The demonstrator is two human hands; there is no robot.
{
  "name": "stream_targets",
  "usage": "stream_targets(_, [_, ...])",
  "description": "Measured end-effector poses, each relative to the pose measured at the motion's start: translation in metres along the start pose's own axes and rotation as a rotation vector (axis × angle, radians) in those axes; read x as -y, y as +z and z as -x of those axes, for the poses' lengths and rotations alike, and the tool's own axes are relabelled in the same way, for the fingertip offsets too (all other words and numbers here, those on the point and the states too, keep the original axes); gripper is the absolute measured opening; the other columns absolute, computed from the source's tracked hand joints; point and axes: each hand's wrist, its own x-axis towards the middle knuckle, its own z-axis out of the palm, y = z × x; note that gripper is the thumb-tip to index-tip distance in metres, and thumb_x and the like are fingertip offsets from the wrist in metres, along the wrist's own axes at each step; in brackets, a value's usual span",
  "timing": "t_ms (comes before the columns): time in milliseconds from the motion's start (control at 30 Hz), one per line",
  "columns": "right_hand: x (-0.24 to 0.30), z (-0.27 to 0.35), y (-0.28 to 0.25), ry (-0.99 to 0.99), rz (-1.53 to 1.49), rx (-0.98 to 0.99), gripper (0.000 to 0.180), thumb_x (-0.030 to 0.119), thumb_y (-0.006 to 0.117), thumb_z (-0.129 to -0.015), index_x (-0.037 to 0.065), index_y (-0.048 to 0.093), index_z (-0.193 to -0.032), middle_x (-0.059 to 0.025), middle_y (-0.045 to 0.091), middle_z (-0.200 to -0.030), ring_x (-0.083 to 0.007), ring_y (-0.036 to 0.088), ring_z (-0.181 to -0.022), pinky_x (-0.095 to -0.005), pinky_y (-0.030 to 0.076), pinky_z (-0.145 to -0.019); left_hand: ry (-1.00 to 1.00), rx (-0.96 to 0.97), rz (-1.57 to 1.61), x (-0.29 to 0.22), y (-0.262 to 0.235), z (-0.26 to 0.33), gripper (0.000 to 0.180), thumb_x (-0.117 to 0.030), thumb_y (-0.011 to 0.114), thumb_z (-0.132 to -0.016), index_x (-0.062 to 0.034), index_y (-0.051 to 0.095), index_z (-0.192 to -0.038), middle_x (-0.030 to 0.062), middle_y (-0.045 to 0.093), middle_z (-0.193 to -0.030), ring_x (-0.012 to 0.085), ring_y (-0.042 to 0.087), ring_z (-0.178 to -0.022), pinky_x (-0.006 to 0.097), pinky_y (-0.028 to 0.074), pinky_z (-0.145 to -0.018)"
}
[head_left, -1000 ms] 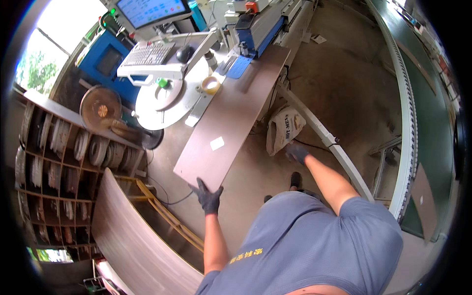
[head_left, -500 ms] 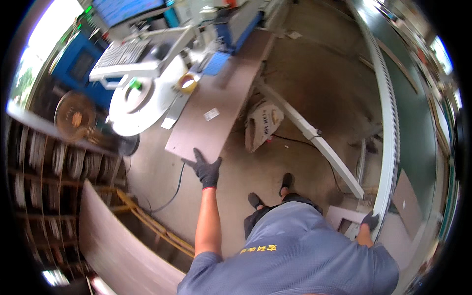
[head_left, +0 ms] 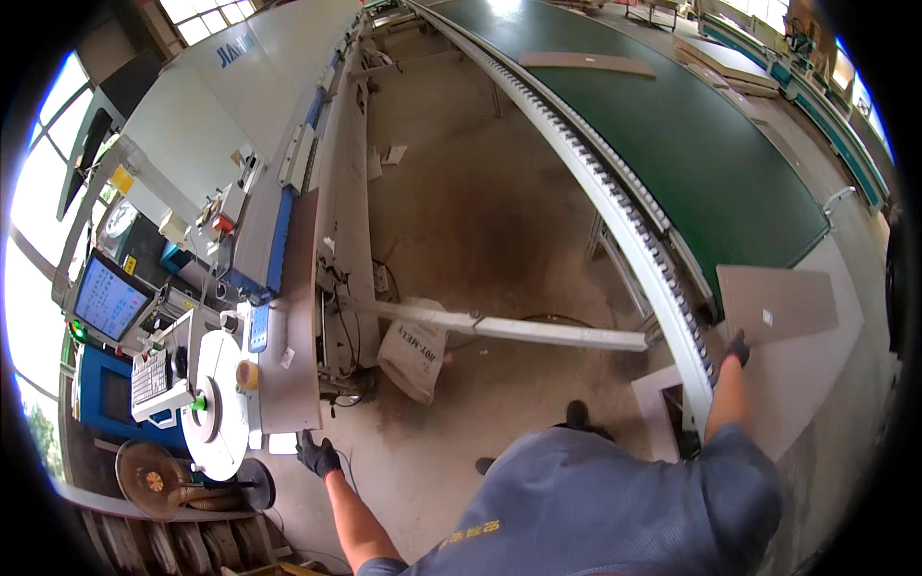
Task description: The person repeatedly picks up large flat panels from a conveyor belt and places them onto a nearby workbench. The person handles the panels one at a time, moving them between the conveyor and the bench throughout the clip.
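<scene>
My right hand (head_left: 737, 348) is nearer the right-side panel (head_left: 797, 300), at its near-left corner, long axis running rightward; grip unclear. Left hand (head_left: 319, 454): fingers apart, by left-side panel (head_left: 291, 394).

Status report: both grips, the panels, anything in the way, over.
Left grip open at near end of left panel, contact unclear. Right grip at edge of right panel, hold unclear. Sack on floor between panels.
</scene>
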Motion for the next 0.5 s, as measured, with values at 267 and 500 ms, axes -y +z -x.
stream_targets(267, [-0.1,-0.063,0.0,0.581,-0.349,0.356,0.061,0.062,0.049,-0.085,0.013,0.053,-0.123,-0.0098,0.059,-0.108,-0.0219,0.053,-0.087,-0.0321,0.044,-0.07,-0.07,0.515,0.03,-0.093,0.064,0.163,0.051,-0.025,0.074,-0.069,-0.0056,0.063,-0.114,0.0161,0.064,-0.114,0.0311,0.06,-0.106,0.039,0.045,-0.094])
stream_targets(500, [-0.145,-0.052,-0.033,1.008,-0.943,0.485,0.05,0.06,0.05,-0.087,0.026,0.052,-0.123,0.001,0.061,-0.098,-0.01,0.053,-0.067,-0.0242,0.044,-0.051,0.313,1.065,0.04,-0.202,0.12,0.22,0.054,-0.036,0.069,-0.076,-0.0067,0.061,-0.12,0.0161,0.062,-0.118,0.0295,0.059,-0.109,0.037,0.045,-0.095])
